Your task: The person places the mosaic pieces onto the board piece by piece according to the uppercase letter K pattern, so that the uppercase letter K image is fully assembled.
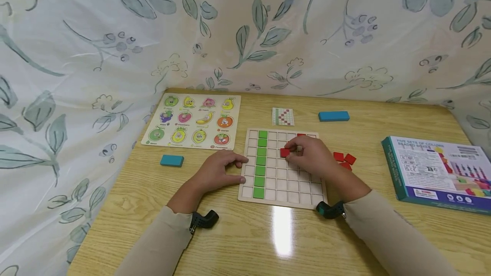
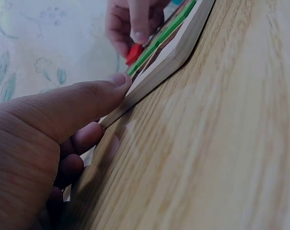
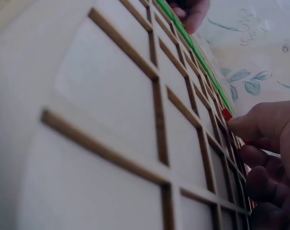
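A wooden grid board [image 1: 271, 187] lies on the table, with a column of green square tiles [image 1: 261, 151] near its left side. My right hand [image 1: 312, 156] is over the board, pinching a red square tile [image 1: 284, 152] between thumb and fingers; the tile also shows in the right wrist view [image 3: 227, 114]. Part of another red tile [image 1: 301, 135] peeks out at the board's top edge; more of that area is hidden by the hand. At the board's left edge, my left hand [image 1: 220, 171] rests its thumb and index fingertip, set apart, against the wood.
Loose red tiles [image 1: 339, 156] lie right of the board, partly behind the right hand. A small pattern card [image 1: 283, 116] sits beyond it. Around are a fruit puzzle board [image 1: 192, 118], blue blocks [image 1: 333, 116] [image 1: 171, 160] and a printed box [image 1: 437, 173]. A floral sheet hangs behind.
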A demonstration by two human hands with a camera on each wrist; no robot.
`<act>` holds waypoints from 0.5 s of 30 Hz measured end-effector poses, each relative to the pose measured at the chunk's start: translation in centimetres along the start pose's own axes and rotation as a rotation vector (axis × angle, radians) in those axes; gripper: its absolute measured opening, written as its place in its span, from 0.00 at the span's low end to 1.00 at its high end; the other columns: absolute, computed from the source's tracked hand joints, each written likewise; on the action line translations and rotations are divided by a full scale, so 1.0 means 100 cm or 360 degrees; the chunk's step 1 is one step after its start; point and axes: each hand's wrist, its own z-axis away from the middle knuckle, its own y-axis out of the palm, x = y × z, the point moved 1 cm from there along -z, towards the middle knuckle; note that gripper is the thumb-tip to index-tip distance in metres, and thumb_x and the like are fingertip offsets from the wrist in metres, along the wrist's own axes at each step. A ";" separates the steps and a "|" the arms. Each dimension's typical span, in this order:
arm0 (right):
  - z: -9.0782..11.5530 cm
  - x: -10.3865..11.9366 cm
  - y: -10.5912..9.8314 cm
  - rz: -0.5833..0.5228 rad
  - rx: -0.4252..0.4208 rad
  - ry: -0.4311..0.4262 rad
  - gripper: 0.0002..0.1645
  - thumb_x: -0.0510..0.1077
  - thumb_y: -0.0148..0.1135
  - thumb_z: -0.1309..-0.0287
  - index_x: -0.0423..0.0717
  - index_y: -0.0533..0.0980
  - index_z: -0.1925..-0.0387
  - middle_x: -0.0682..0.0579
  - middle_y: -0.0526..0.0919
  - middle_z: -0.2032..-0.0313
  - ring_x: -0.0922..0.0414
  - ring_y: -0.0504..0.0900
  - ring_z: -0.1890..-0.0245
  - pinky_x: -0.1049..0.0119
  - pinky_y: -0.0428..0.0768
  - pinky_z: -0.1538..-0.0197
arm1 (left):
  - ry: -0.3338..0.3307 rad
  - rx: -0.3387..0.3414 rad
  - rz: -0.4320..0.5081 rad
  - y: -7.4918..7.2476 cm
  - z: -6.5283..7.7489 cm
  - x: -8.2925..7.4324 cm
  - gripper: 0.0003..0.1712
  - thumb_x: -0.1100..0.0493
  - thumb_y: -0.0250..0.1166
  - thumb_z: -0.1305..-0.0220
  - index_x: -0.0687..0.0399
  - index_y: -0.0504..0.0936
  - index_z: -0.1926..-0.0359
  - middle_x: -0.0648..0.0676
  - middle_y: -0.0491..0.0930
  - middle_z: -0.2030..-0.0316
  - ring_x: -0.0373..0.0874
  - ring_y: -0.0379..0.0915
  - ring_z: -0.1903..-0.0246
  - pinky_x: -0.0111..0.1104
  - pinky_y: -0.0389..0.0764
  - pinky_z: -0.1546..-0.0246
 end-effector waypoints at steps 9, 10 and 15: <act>-0.003 0.009 0.006 0.0123 0.0007 -0.0044 0.16 0.43 0.73 0.39 0.46 0.87 0.49 0.51 0.88 0.52 0.51 0.82 0.53 0.51 0.81 0.46 | 0.0013 -0.0004 -0.0011 -0.001 0.001 0.000 0.27 0.48 0.83 0.41 0.44 0.87 0.41 0.39 0.79 0.59 0.40 0.73 0.53 0.43 0.74 0.42; -0.003 0.010 0.006 0.0130 0.0006 -0.0045 0.16 0.43 0.73 0.39 0.45 0.87 0.49 0.50 0.88 0.52 0.51 0.83 0.52 0.50 0.81 0.45 | 0.0014 -0.0004 -0.0011 -0.001 0.001 0.000 0.27 0.48 0.83 0.41 0.44 0.87 0.41 0.39 0.79 0.59 0.40 0.73 0.53 0.43 0.74 0.42; -0.003 0.012 0.008 0.0169 -0.0002 -0.0034 0.15 0.42 0.73 0.39 0.44 0.87 0.50 0.48 0.88 0.51 0.50 0.83 0.52 0.49 0.82 0.45 | 0.0031 -0.0001 -0.0004 -0.001 0.000 0.000 0.27 0.48 0.82 0.41 0.45 0.87 0.41 0.39 0.80 0.59 0.40 0.73 0.53 0.43 0.74 0.42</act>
